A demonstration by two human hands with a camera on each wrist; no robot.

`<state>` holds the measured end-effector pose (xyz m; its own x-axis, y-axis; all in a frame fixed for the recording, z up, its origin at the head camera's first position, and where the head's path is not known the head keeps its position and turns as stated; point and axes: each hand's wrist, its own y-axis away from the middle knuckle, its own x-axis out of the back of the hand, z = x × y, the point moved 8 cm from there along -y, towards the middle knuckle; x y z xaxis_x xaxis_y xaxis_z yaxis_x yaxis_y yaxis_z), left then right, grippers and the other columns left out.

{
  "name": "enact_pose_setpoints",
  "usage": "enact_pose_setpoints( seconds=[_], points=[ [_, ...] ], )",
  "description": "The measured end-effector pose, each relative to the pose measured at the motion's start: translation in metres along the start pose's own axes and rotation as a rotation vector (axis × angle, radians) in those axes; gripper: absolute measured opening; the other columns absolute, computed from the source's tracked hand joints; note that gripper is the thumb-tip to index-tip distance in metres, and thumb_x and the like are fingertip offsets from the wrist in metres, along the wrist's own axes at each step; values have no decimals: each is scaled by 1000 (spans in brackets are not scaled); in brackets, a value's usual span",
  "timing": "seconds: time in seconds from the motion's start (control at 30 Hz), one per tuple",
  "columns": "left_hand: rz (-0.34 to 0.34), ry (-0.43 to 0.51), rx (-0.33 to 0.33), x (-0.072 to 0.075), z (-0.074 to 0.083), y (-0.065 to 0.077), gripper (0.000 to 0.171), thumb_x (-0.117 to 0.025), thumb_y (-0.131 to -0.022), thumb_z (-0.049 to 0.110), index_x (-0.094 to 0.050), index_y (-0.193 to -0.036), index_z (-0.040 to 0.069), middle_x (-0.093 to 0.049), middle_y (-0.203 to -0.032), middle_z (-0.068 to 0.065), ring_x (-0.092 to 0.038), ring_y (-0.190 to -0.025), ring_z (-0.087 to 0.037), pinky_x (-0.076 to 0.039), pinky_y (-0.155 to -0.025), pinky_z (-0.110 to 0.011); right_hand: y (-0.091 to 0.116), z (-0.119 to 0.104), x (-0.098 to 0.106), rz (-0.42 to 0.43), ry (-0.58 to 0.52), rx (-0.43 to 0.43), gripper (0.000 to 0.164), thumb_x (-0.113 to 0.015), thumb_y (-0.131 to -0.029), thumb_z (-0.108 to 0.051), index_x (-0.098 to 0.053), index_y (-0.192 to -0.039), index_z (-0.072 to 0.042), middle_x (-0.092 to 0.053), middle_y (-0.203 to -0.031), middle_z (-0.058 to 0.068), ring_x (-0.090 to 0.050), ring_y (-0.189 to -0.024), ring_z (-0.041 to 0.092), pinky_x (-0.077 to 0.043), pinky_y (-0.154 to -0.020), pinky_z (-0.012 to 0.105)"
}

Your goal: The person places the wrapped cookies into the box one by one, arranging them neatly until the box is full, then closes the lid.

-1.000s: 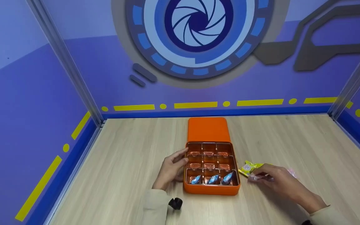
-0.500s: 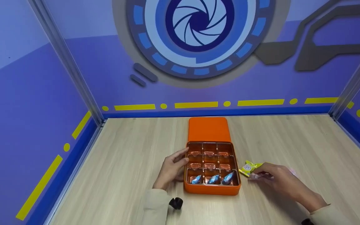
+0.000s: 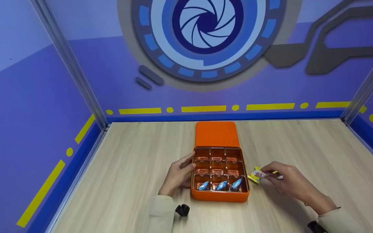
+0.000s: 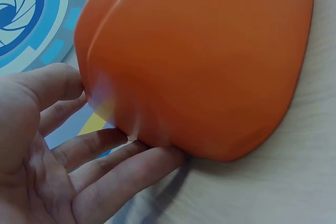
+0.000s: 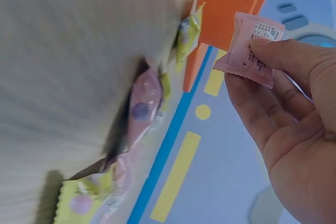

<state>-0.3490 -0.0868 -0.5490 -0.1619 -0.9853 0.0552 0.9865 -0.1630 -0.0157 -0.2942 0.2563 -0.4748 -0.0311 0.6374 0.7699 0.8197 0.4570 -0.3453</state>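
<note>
An orange box (image 3: 219, 196) stands on the table with its divided tray facing up. Three blue-wrapped candies (image 3: 221, 185) lie in the front row of compartments; the two rows behind hold none. My left hand (image 3: 175, 176) rests against the box's left side, its fingertips touching the orange wall (image 4: 199, 66) in the left wrist view. To the right of the box, my right hand (image 3: 290, 179) pinches a pink candy packet (image 5: 247, 61) between thumb and fingers. Just below that packet in the head view, a yellow candy packet (image 3: 254, 178) lies near the box.
Several more candies lie on the table in the right wrist view, among them a pink one (image 5: 144, 103) and a yellow one (image 5: 81, 200). An orange lid (image 3: 216, 133) is behind the box. Patterned panels (image 3: 76, 84) wall in the table (image 3: 134, 155).
My right hand has lifted slightly with the pink candy packet, which now overlaps the yellow one. A pink wrapper end behind the hand is now hidden. My left hand keeps its place.
</note>
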Motion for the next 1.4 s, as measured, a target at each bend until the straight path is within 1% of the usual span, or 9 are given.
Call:
enact_pose_setpoints(
  seconds=[0.17,0.4,0.6,0.73,0.83,0.97,1.13,1.3,1.4],
  points=[
    [1,1,1,0,1,0,51,-68,-105,17,-58,-155,16,-51,-158,-15,-49,-144,-33,-49,-109,-52,-8,-8,4,9,1,20,39,-81,-85,14,-76,-113,-12,-75,-107,-2,-76,-90,22,-63,-73,32],
    [-1,11,-1,1,0,0,54,-69,-105,17,-56,-157,15,-51,-157,-20,-50,-143,-37,-50,-107,-53,-20,-23,5,34,21,75,41,-83,-83,14,-76,-112,-13,-75,-106,-3,-75,-91,17,-64,-79,38],
    [-7,25,-12,0,1,-1,53,-68,-105,15,-56,-156,14,-53,-156,-19,-53,-140,-35,-50,-108,-52,-30,-33,2,28,20,105,41,-83,-83,15,-76,-112,-13,-75,-106,-4,-75,-91,16,-64,-79,38],
    [-7,30,2,1,1,0,54,-69,-105,16,-55,-157,16,-51,-157,-20,-54,-139,-37,-60,-90,-53,-37,-39,0,37,-11,148,41,-82,-82,17,-77,-111,-11,-75,-105,-4,-74,-91,16,-64,-77,35],
    [-4,31,9,1,2,1,54,-69,-105,16,-55,-157,16,-51,-157,-20,-54,-139,-38,-63,-80,-53,-43,-43,-3,34,-45,171,40,-81,-82,18,-77,-111,-9,-75,-105,-3,-74,-91,16,-64,-77,34],
    [-8,37,4,1,2,1,54,-68,-105,16,-55,-158,15,-52,-157,-20,-55,-138,-38,-62,-84,-53,-51,-47,-9,15,-61,167,40,-81,-83,17,-76,-112,-10,-74,-106,-2,-74,-91,18,-64,-80,36],
    [-7,50,12,1,0,0,54,-68,-105,16,-55,-158,16,-51,-157,-20,-56,-137,-38,-63,-78,-54,-60,-56,-18,-4,-69,187,37,-80,-85,16,-76,-113,-8,-74,-105,1,-74,-90,24,-64,-80,38],
    [1,38,3,2,0,0,53,-68,-105,15,-56,-157,14,-53,-155,-20,-56,-137,-37,-60,-90,-52,-71,-64,-27,-35,-100,203,35,-78,-87,16,-76,-114,-7,-73,-107,2,-74,-92,25,-63,-82,35],
    [6,43,10,1,-1,0,53,-69,-104,15,-56,-156,14,-54,-154,-20,-58,-135,-36,-59,-92,-52,-76,-67,-31,-45,-103,202,35,-78,-88,15,-76,-114,-8,-73,-108,1,-72,-90,23,-62,-80,33]
  ],
)
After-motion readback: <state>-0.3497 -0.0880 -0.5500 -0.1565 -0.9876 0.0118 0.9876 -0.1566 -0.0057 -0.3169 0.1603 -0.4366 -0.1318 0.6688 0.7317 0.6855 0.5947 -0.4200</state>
